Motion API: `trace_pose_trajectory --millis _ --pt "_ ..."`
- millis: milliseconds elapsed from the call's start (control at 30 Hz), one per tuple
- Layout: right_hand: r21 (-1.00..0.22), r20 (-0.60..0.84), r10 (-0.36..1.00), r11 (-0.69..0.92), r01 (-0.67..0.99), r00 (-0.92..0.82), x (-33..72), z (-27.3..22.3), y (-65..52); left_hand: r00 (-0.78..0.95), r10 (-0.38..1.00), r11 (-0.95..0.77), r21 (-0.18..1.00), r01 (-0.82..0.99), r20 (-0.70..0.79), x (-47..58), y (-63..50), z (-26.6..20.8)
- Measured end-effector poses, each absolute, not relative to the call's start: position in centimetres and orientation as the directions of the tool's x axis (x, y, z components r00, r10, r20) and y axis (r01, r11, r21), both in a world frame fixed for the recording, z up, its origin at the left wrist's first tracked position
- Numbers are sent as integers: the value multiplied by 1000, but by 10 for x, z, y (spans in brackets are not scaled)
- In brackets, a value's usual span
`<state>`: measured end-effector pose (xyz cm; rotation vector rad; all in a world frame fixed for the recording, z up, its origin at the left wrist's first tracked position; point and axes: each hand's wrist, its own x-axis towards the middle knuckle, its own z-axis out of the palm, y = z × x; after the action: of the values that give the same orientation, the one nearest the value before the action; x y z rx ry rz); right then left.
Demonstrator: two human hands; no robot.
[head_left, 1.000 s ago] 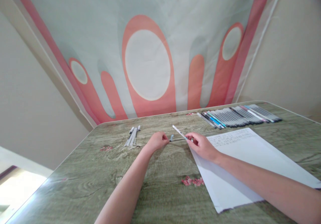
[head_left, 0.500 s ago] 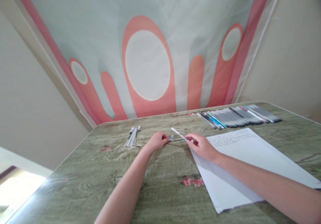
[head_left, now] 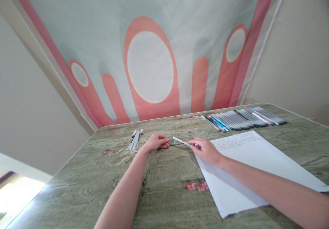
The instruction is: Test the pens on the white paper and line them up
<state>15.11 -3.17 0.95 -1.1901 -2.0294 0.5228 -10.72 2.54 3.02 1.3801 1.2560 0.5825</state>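
My right hand (head_left: 205, 150) grips a slim white pen (head_left: 181, 141) by its right end, over the upper left corner of a sheet of paper (head_left: 246, 174). The pen slants slightly up to the left, its tip close to my left fingertips. My left hand (head_left: 157, 142) is closed in a pinch; whatever is between its fingers, if anything, is too small to make out. A small pale, bluish piece (head_left: 175, 141) shows between the hands, partly behind the pen. Below it runs a thin dark strip whose kind I cannot tell.
Several pens and loose caps (head_left: 134, 141) lie left of my left hand. A long row of grey and coloured pens (head_left: 239, 120) stretches along the back right of the wood-patterned table (head_left: 164, 201). Faint handwriting marks the paper's top. A patterned sheet (head_left: 151, 68) rises behind.
The pen in my right hand has tilted flatter, its tip lowering towards my left fingers. My left hand has shifted slightly left and its fingers have changed position.
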Motion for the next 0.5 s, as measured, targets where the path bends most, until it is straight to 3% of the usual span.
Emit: trace_pose_trajectory --millis 200,500 --pt "-644 364 872 489 588 -328 151 9 -32 299 914 210 950 230 -274 -114 28 26" --pt "-647 368 868 497 579 -333 151 10 -33 301 907 212 936 280 -295 -112 27 29"
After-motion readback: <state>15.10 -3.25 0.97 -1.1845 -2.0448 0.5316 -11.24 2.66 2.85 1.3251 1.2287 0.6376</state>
